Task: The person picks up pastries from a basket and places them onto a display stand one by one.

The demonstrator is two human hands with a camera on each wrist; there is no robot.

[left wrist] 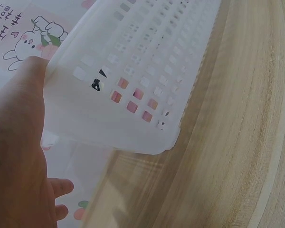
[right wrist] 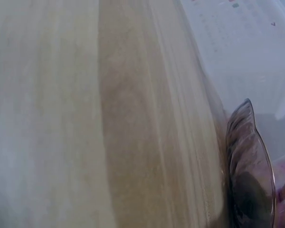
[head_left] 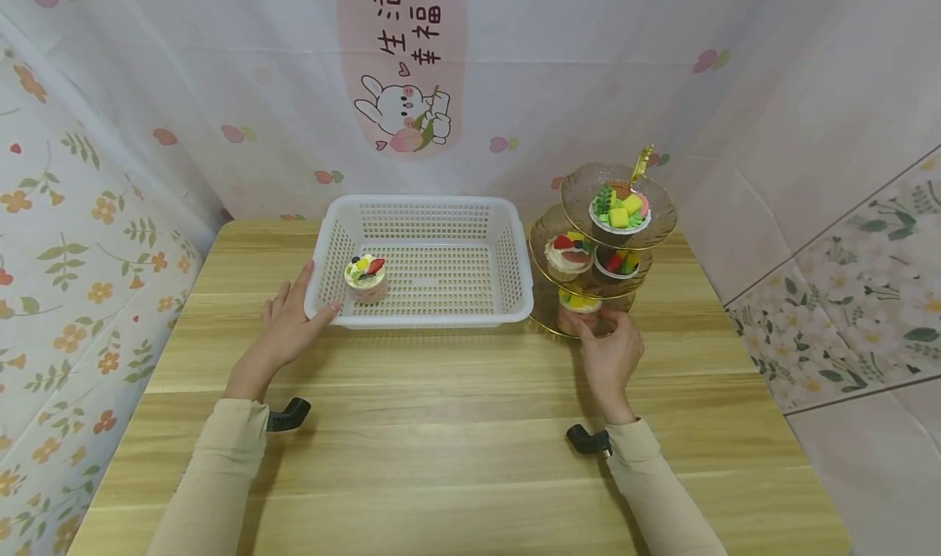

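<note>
A white plastic basket (head_left: pixel 421 321) stands on the wooden table with one fruit-topped cupcake (head_left: pixel 367 282) near its left side. My left hand (head_left: pixel 288 319) touches the basket's left front corner, thumb at the front rim and fingers spread along the left side. In the left wrist view this hand (left wrist: pixel 19 137) lies against the basket wall (left wrist: pixel 99 118). To the right, a three-tier stand (head_left: pixel 588 172) holds several cupcakes. My right hand (head_left: pixel 612 352) pinches a yellow-topped cupcake (head_left: pixel 579 301) at the lowest tier, its fingertips partly hidden. The right wrist view shows a stand plate (right wrist: pixel 249 166).
The upper tier carries a cupcake (head_left: pixel 620 213) with yellow cubes, beside the stand's gold handle (head_left: pixel 643 164). Two more cupcakes sit on the middle tier, one creamy (head_left: pixel 568 255). A printed curtain (head_left: pixel 279 91) hangs behind the table (head_left: pixel 441 442).
</note>
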